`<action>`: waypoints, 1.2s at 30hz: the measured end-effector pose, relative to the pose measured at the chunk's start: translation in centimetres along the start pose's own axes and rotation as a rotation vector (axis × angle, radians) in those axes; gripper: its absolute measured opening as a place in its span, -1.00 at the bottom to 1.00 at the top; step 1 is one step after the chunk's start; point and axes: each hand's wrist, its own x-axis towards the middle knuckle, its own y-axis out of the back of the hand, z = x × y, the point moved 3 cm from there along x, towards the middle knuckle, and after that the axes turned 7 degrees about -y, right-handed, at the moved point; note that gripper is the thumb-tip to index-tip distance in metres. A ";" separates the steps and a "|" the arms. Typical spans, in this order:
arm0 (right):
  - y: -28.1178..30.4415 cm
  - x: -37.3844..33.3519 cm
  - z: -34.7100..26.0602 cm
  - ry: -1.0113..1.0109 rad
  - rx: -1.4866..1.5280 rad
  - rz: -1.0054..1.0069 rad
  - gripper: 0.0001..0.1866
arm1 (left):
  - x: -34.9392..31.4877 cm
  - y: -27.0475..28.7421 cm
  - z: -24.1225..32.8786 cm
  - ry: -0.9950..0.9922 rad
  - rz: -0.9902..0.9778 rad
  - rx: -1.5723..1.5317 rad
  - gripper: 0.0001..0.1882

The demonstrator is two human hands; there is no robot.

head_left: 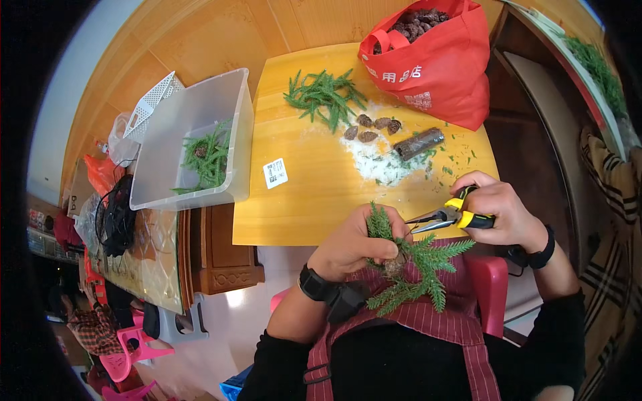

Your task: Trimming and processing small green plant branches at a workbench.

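In front of my apron, my left hand (354,244) is closed round an artificial pine sprig (428,271) with green needles fanning out to the right. A pine cone (393,266) sits at the sprig's middle, just under my left thumb. My right hand (505,210) grips needle-nose pliers (441,218) by their yellow and black handles. The pliers' tips point left and lie close to my left fingertips; whether they touch the sprig's stem is hard to make out. Beyond them on the yellow table (301,214) lie several loose pine cones (367,136) and a dark brown roll (419,143).
White flakes (384,167) and green bits surround the cones. Green sprigs (324,93) are heaped at the far side. A red bag (435,73) of pine cones stands far right. A clear plastic bin (231,184) at left holds a finished-looking sprig. A white label (275,173) lies nearby.
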 end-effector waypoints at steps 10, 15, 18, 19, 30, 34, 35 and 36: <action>-0.1 -0.1 -0.1 0.024 -0.040 0.054 -0.91 | -0.2 -0.3 -0.1 0.020 -0.017 -0.047 -0.60; 0.0 0.1 -0.4 0.051 -0.034 0.057 -0.90 | 0.0 -0.1 -0.5 0.001 -0.035 -0.048 -0.60; -0.1 0.1 -0.3 0.074 -0.058 0.065 -0.89 | 0.1 -0.1 -0.7 0.001 -0.036 -0.042 -0.60; -0.1 0.0 -0.1 0.066 -0.059 0.071 -0.89 | 0.1 -0.2 -0.6 0.014 -0.041 -0.061 -0.61; 0.5 -0.4 -1.0 0.023 -0.130 0.112 -0.86 | 0.0 -0.4 0.6 -0.042 0.016 -0.010 -0.72; 0.6 -0.8 -1.8 -0.088 -0.272 0.139 -0.86 | 0.0 -0.6 2.2 -0.340 0.174 0.590 -0.79; 0.6 -0.8 -2.0 -0.137 -0.318 0.142 -0.87 | -0.1 -0.9 2.7 -0.450 0.207 0.890 -0.81; 0.7 -0.8 -2.3 -0.137 -0.319 0.144 -0.87 | -0.1 -0.9 2.6 -0.451 0.206 0.890 -0.81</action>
